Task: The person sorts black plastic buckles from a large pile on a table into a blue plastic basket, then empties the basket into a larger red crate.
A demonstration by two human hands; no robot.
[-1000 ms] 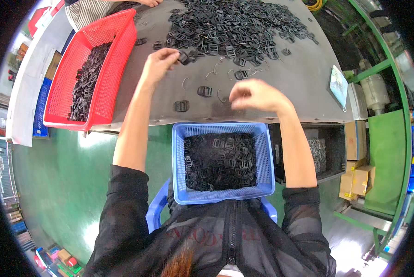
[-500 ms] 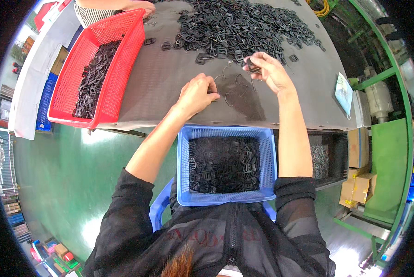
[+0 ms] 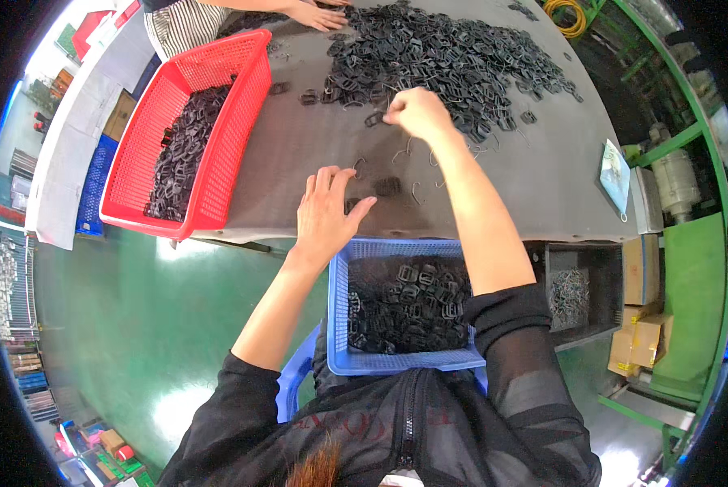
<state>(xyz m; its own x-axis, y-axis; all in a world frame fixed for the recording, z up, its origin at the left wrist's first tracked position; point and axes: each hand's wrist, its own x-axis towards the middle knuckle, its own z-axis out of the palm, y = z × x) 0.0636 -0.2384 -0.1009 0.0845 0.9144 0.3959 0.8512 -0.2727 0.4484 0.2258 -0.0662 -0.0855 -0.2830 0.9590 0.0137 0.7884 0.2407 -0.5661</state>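
My left hand [image 3: 327, 207] hovers over the table's front part, fingers spread and thumb out, gripping nothing. Beside its thumb lie small black buckles [image 3: 386, 187]. At the near-left edge of a big heap of black plastic buckles [image 3: 437, 57], my right hand [image 3: 419, 114] is closed in a pinch on a single black buckle [image 3: 374, 119], which shows at its fingertips. Several thin curved wire pieces [image 3: 416, 192] are scattered between my hands. A blue basket [image 3: 404, 363] holding many black buckles rests against my front, below my forearms.
A red basket [image 3: 246, 122] of black buckles stands at the table's left edge. Another person's hand [image 3: 319, 15] rests by the heap's far left. A light-blue face mask [image 3: 614, 178] lies at the right. Under the table sits a dark bin [image 3: 587, 325] with small metal pieces.
My right hand has moved left and away from me to the heap's edge. My left hand has opened and shifted nearer to me. The other person's hand has moved toward the heap.
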